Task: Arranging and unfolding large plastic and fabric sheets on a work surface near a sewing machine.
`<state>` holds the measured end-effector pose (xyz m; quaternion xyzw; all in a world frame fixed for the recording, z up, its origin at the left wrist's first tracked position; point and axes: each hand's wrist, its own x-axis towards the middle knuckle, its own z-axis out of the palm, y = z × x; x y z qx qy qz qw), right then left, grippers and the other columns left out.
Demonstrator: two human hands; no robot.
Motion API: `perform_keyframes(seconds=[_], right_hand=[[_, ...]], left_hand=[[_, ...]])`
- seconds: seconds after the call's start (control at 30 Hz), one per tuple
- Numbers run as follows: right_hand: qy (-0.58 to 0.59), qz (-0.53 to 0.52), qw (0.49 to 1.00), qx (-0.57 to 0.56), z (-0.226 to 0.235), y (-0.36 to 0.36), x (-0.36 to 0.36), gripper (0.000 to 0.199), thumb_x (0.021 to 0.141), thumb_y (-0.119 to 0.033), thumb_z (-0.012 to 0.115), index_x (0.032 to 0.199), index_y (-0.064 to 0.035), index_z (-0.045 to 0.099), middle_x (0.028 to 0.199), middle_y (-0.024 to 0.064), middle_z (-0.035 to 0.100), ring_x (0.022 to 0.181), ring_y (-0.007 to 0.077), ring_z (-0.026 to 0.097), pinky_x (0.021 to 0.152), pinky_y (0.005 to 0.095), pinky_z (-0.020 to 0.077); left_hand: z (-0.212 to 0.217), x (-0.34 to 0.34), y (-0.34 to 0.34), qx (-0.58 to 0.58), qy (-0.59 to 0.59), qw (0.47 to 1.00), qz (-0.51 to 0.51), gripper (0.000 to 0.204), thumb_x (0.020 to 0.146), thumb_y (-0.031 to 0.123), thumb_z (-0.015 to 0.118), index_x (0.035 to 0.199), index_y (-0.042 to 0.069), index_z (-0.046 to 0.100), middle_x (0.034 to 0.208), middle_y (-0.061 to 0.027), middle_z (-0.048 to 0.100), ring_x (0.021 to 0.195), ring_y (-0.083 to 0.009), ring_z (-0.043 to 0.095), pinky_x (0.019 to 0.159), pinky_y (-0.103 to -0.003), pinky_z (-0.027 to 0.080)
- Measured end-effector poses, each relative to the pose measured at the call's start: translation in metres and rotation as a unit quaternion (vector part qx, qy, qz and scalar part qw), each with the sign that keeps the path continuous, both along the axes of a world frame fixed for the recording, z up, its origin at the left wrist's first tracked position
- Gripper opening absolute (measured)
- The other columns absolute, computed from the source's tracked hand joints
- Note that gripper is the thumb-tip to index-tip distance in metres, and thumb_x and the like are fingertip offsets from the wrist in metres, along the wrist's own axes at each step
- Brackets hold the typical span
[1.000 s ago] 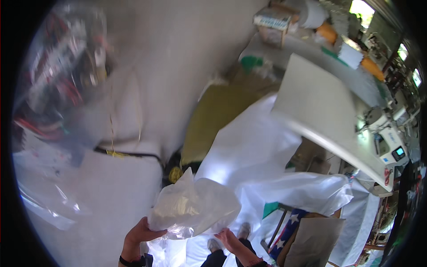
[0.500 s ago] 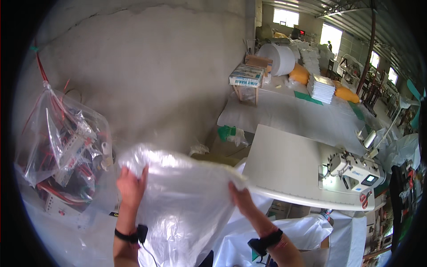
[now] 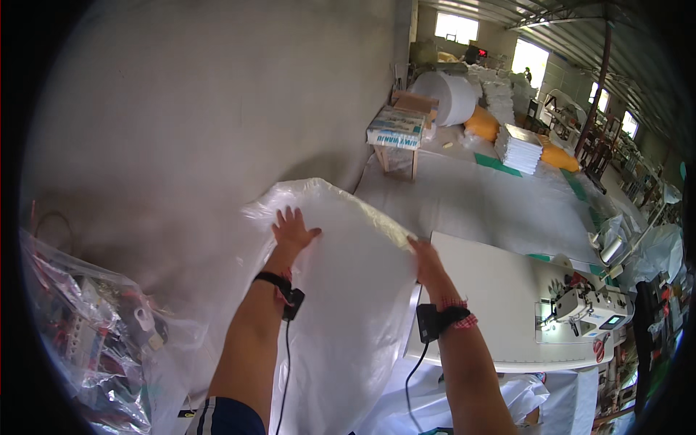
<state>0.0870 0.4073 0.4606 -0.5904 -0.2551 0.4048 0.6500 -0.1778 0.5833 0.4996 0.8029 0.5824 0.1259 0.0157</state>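
A large, shiny, translucent white plastic sheet (image 3: 341, 290) billows up in front of me. Its raised far edge is slightly yellowish on the right. My left hand (image 3: 293, 232) has its fingers spread against the upper left part of the sheet, without gripping it. At the sheet's upper right edge, my right hand (image 3: 426, 261) is closed with that edge in its fingers. Both wrists wear dark bands with small black boxes and cables. Whether the sheet is a single layer or a bag cannot be made out.
A white sewing machine (image 3: 591, 308) stands on a pale table (image 3: 478, 290) to the right, with red-handled scissors (image 3: 599, 349) nearby. Clear plastic (image 3: 94, 341) covers wiring and boxes at left. Beyond are a stool (image 3: 397, 163), a white roll (image 3: 449, 98) and stacked white sheets (image 3: 519, 151).
Both hands have moved farther away and to the right, lifting the plastic sheet's far edge higher. My left hand has gone from gripping the sheet to lying spread on it.
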Motion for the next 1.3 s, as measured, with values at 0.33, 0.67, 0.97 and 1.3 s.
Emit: perform_keyframes(seconds=[0.33,0.67,0.97,1.3], right_hand=[[0.026,-0.006,0.973,-0.228,-0.156,-0.006,-0.04,0.028,0.076,-0.012,0.06,0.104,-0.0087,0.056,0.072,0.002,0.056,0.06,0.0131,0.055,0.055,0.0313,0.0472],[-0.558,-0.024,0.755,-0.343,-0.159,-0.088,0.026,0.066,0.08,-0.042,0.059,0.134,-0.0127,0.037,0.133,0.0139,0.041,0.125,0.0299,0.036,0.099,0.0465,0.0299],[-0.65,-0.042,0.64,-0.407,-0.187,-0.167,0.058,0.064,0.086,-0.043,0.045,0.138,-0.0087,0.03,0.146,0.0168,0.019,0.137,0.0311,0.013,0.109,0.05,0.0068],[-0.664,-0.023,0.629,-0.405,-0.181,-0.153,0.063,0.06,0.085,-0.036,0.047,0.136,-0.0062,0.033,0.143,0.02,0.025,0.134,0.0362,0.019,0.108,0.0518,0.0118]], left_hand=[[-0.253,-0.047,-0.201,-0.292,-0.062,0.942,-0.157,0.095,0.073,0.059,0.06,0.136,-0.003,0.025,0.129,-0.0276,0.042,0.122,-0.0395,0.039,0.099,-0.045,0.036],[-0.393,-0.086,-0.208,-0.441,-0.04,0.895,-0.057,0.051,0.074,0.03,0.06,0.11,-0.004,0.051,0.11,-0.0274,0.056,0.104,-0.0409,0.054,0.089,-0.043,0.044],[-0.404,-0.099,-0.138,-0.426,-0.102,0.899,0.002,0.063,0.082,0.042,0.054,0.125,-0.003,0.045,0.122,-0.0227,0.052,0.115,-0.0349,0.049,0.097,-0.039,0.039],[-0.442,0.061,-0.184,-0.382,0.074,0.919,-0.059,0.079,0.072,0.048,0.067,0.13,0.003,0.037,0.123,-0.0212,0.049,0.11,-0.037,0.051,0.085,-0.045,0.044]])
